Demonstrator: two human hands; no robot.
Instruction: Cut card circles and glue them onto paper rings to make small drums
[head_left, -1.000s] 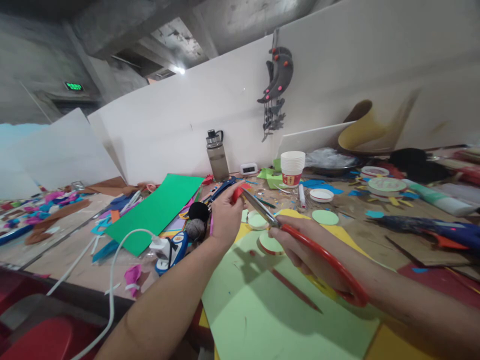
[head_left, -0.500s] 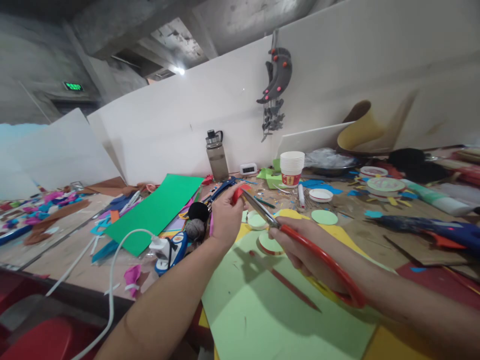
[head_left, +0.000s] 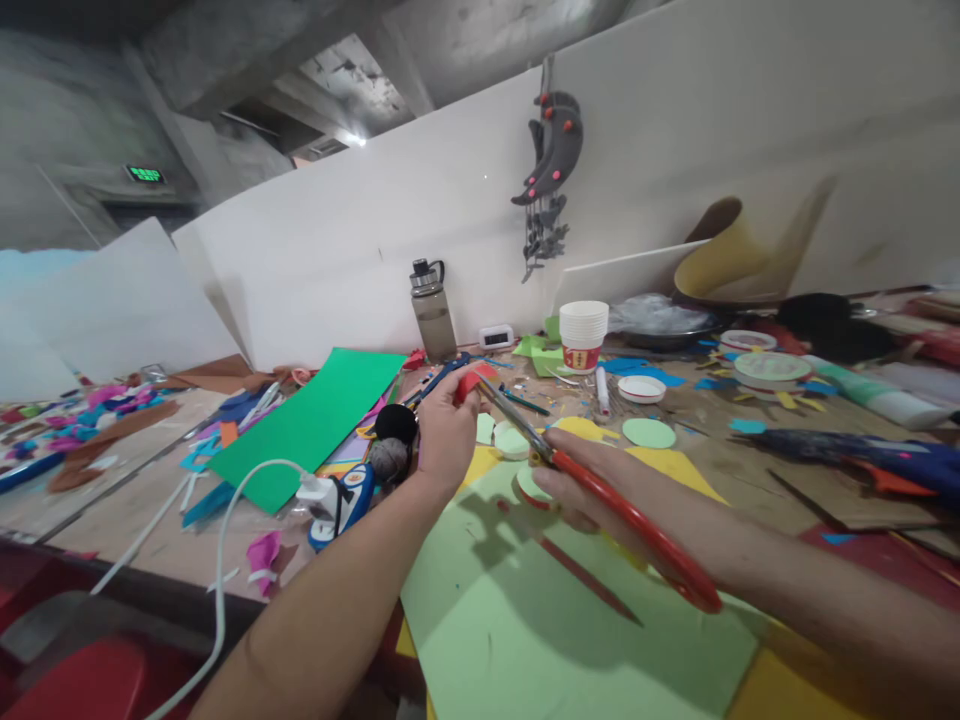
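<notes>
1. A wooden counter [head_left: 739, 455] strewn with coloured paper scraps runs across the view. White foam boards [head_left: 337, 250] stand along its far edge, under a bare concrete ceiling with a lit green sign [head_left: 146, 174].
2. A large pale green paper sheet [head_left: 525, 620] lies at the near edge over a yellow sheet [head_left: 675, 465]. A dark green sheet [head_left: 315, 420] lies toward the left end.
3. The right hand [head_left: 592, 500] has its grip closed round the handle of the red-handled metal scissors [head_left: 570, 470], held above the pale green sheet near the middle of the counter.
4. The scissors' long axis runs from near right to far left. The blades point toward the far edge, with their tips at a small red scrap [head_left: 469, 382]. I cannot tell how far the blades gape.
5. The left hand [head_left: 446, 430] pinches that small red scrap, its grip shut on it, above the counter.
6. Counted: one pair of scissors, one red scrap, three pale green paper discs [head_left: 649, 433] around the hands, and one stack of white paper cups [head_left: 584, 335] and one grey water bottle [head_left: 433, 310] by the far edge.
</notes>
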